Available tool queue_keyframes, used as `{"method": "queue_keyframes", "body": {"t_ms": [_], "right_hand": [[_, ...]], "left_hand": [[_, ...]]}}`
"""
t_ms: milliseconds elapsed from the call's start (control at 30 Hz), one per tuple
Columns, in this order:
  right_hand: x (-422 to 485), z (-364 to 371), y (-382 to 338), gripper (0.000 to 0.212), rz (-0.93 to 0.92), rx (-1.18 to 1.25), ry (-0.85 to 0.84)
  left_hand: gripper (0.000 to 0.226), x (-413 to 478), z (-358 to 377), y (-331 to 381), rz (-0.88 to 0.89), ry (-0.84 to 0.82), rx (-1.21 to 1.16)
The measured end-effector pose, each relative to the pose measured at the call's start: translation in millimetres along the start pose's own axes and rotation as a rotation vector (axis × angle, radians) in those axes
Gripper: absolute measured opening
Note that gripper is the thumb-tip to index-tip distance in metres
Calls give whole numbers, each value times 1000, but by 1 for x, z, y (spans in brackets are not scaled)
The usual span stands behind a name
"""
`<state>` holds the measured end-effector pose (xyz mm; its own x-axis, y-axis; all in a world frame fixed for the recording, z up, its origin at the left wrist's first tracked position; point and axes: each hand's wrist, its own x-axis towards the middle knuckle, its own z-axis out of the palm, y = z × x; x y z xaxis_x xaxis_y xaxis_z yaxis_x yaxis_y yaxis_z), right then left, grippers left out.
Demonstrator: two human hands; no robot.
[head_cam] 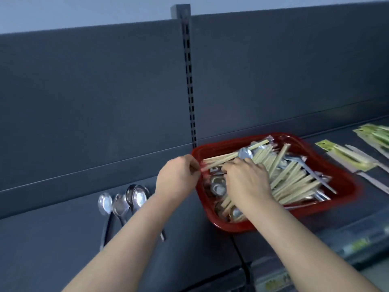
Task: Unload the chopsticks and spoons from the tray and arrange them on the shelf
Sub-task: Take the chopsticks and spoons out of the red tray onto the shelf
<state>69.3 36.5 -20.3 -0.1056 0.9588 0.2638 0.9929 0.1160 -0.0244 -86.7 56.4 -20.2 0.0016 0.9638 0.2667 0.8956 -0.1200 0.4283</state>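
My arms reach to the red tray on the shelf. My left hand pinches the ends of some chopsticks at the tray's near corner. My right hand digs in the pile; I cannot tell if it holds anything. I should lift the sticks together and flat, so none slip.

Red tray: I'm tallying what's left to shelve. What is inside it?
Pale chopsticks lie heaped in the red tray with metal spoons among and beneath them. The right hand covers part of the left side, and the heap hides the tray's floor.
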Motion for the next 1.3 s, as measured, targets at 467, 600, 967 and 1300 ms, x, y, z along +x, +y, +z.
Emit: {"method": "queue_keyframes", "body": {"t_ms": [467,600,967,1300], "right_hand": [[10,3,180,36,330,-27,-199],[17,4,191,31,308,39,-146],[24,11,175,27,152,353,-63],[20,9,153,22,120,330,16]], "left_hand": [[23,36,79,115,-19,-146,112],[25,45,82,116,-172,-94,141],[29,71,94,119,-348,-220,93],[26,62,78,114,-363,167,-194]]}}
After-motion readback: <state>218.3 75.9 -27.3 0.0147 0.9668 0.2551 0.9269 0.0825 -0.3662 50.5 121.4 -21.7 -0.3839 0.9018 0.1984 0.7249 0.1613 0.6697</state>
